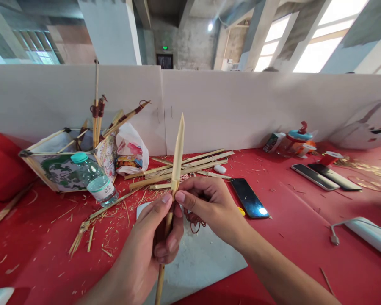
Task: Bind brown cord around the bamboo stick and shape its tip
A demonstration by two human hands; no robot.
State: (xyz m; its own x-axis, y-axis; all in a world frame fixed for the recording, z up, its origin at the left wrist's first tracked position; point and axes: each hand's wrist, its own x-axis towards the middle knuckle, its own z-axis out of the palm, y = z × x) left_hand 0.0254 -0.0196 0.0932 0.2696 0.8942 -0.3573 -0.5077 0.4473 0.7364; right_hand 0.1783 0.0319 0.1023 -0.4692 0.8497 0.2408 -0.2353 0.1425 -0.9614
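Observation:
My left hand (152,241) is wrapped round a long bamboo stick (178,152) that I hold upright, its pointed tip up. My right hand (209,203) pinches the same stick just above the left hand, with thumb and forefinger pressed on it. A dark red cord (193,221) hangs below my right hand. Under both hands lies a grey mat (203,258) on the red table (51,254).
A pile of bamboo strips (184,167) lies behind the hands. At left stand a water bottle (95,178), a bamboo lantern frame (53,163) and a plastic bag (130,150). Phones (249,198) (314,176) lie to the right. Shavings litter the cloth. A white partition (241,110) closes the back.

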